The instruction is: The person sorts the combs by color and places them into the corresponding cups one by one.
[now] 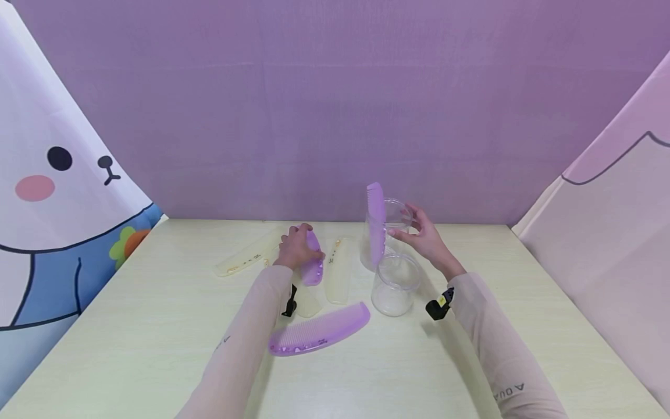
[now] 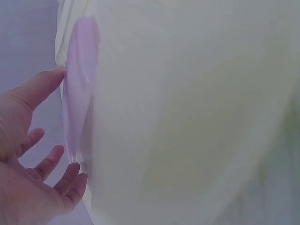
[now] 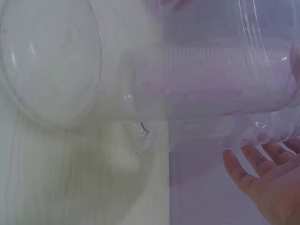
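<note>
Left hand (image 1: 298, 247) over purple comb (image 1: 314, 267)

The comb lies on the table (image 1: 157, 326) below and just right of this nearer hand, long axis pointing away from the person; the fingers spread loosely, thumb at its edge, no grip closed. Farther right, the right hand (image 1: 426, 237) curves thumb and fingers round the far clear cup (image 1: 394, 220)

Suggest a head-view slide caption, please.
Left hand at a purple comb, right hand at a clear cup holding another comb.
</note>
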`<state>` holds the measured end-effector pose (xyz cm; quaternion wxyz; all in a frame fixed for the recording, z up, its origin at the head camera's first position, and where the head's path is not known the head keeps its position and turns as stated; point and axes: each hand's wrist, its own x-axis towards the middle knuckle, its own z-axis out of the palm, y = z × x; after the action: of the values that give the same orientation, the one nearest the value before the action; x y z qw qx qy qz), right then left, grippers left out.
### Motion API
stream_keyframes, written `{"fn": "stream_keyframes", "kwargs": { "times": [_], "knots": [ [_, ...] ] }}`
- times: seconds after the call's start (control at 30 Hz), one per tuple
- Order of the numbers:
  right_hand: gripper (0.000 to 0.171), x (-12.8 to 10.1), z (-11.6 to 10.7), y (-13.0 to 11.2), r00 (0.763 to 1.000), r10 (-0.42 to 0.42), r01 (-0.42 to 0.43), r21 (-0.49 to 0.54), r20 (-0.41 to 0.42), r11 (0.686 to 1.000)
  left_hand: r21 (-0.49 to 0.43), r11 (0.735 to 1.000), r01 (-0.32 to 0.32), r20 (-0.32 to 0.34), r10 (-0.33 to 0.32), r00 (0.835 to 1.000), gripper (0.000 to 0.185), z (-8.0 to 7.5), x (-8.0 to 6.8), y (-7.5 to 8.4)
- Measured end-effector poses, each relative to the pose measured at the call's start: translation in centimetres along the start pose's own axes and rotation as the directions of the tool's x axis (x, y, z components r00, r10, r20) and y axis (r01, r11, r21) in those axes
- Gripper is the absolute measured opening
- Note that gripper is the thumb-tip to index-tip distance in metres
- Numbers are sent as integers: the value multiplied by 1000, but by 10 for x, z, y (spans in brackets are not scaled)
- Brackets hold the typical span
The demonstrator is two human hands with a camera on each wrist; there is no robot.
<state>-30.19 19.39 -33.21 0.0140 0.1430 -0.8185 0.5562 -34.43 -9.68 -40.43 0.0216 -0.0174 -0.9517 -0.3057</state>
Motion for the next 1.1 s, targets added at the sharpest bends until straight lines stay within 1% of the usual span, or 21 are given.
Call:
{"fn": "stream_keyframes", "kwargs": {
  "times": [0.2,0.33,0.5,0.67,0.87,1.0,1.1],
  "knots": [
    [81,4,-1,6,1000,1,-1,8,1,1000,-66,998,8,9,-7,1000,80,-1,-1,3],
    [82,10,-3,19,1000,-1,1,12,-5,1000,-82,996,22,11,-21,1000,81,-1,0,5],
    [83,15,-4,31,1000,-22,21,-21,-17,1000,-102,994,38,8,-37,999,82,-1,0,5],
    [84,15,-5,32,999,-23,22,-24,-22,999,-144,989,32,17,-30,999,86,0,2,5],
    [86,16,-6,32,1000,-21,20,-27,-18,999,-192,981,19,-10,-22,1000,91,-1,8,2],
    [85,16,-7,33,1000,-18,17,-21,-19,1000,-227,973,29,-26,-36,999,93,-3,9,1],
    [84,15,-7,33,1000,-18,18,-13,-17,1000,-250,967,47,-37,-58,998,91,-6,8,2]
  ]
}}
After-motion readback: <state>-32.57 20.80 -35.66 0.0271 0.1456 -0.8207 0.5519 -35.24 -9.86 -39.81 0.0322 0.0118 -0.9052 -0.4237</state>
